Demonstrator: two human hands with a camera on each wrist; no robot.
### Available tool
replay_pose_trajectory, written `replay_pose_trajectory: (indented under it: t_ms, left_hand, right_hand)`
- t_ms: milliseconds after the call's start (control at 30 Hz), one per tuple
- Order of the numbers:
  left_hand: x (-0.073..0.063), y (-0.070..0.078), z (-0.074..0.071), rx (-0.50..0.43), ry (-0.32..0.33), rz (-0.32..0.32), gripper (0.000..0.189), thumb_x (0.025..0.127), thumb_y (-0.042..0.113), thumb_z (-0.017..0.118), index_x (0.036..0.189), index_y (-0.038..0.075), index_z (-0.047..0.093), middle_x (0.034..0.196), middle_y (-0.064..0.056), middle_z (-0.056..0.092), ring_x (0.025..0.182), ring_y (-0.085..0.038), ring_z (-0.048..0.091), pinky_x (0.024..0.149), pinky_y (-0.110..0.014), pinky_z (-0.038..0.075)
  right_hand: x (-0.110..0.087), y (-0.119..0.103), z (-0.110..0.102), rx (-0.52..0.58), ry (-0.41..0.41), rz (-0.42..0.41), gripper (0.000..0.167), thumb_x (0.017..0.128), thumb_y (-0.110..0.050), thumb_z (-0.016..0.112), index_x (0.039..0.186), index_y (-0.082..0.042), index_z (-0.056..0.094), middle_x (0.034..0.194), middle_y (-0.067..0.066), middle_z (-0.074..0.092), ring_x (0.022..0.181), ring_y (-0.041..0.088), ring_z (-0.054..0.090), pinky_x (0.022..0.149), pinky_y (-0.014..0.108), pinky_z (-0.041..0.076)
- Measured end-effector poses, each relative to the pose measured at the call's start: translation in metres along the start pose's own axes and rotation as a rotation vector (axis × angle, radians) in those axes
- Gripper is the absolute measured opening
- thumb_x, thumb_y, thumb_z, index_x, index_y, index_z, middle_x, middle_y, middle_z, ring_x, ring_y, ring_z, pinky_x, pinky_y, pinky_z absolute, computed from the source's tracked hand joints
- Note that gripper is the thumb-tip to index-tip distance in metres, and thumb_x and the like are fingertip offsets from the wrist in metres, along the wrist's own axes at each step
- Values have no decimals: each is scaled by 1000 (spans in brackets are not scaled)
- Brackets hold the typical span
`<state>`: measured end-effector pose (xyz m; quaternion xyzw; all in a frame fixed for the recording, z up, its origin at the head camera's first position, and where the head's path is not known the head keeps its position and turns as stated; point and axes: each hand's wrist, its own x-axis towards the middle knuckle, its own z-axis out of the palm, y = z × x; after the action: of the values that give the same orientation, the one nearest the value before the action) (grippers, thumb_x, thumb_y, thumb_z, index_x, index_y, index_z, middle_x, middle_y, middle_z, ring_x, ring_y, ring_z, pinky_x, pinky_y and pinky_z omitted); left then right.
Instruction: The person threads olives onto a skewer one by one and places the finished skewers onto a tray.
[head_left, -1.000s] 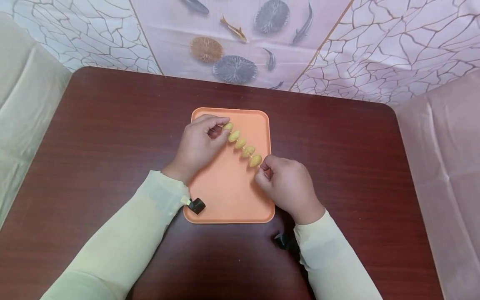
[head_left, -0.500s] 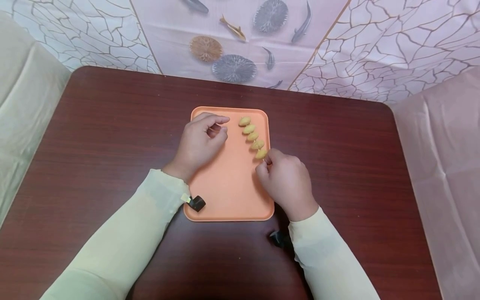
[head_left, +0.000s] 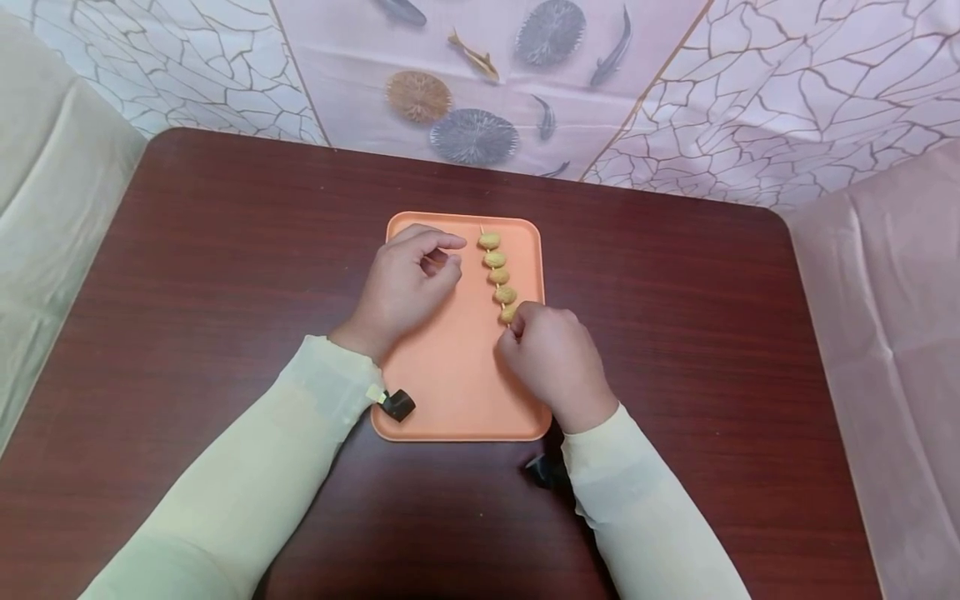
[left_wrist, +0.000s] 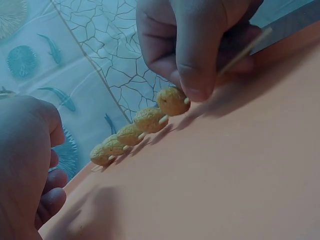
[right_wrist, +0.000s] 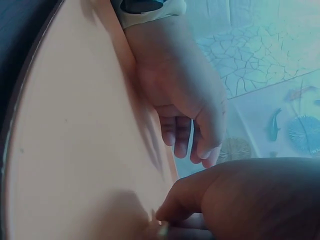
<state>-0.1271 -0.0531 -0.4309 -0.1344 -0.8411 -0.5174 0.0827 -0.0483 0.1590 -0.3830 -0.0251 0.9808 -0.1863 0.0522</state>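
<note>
A thin wooden skewer carries several yellow, wrinkled oval pieces [head_left: 499,276], probably small potatoes or nuts. It stretches over the right half of an orange tray [head_left: 442,392], its far tip pointing to the back edge. My right hand [head_left: 558,358] pinches the near end between thumb and fingers; in the left wrist view the bare stick end [left_wrist: 245,52] sticks out behind the thumb. Over the tray's left side, my left hand [head_left: 411,279] holds nothing, fingers loosely bent with a gap to the thumb. Shadows of the pieces fall on the tray in the left wrist view.
The tray lies on a dark reddish-brown table [head_left: 225,233]. Patterned cloth [head_left: 480,83] hangs behind it, with pale covers at both sides. Small black wrist cameras [head_left: 397,406] sit on both sleeves, the left one overlapping the tray.
The left hand has let go of the skewer's far end and stayed about in place. The right hand has swung the skewer clockwise, so it now runs more straight away from me.
</note>
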Motion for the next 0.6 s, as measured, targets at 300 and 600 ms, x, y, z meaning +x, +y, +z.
replay_pose_trajectory:
  t_ms: [300,600]
  left_hand:
    - [0,2,2,-4,-6,1,22,103,16,72,120,15,86,116,-1,79,97,-15,73,88,-34,65]
    - [2,3,2,-22,-3,12,21,103,15,72,119,14,85,115,0,77,98,-14,71,89,-33,63]
  right_hand:
    - [2,1,2,-12,-52,5,29,97,-13,64,70,-17,56,59,-3,48,54,20,47,49,30,35]
    - [5,6,-5,44,-88,50,29,93,-26,70,69,-19,55,59,-5,45,57,19,45,51,30,34]
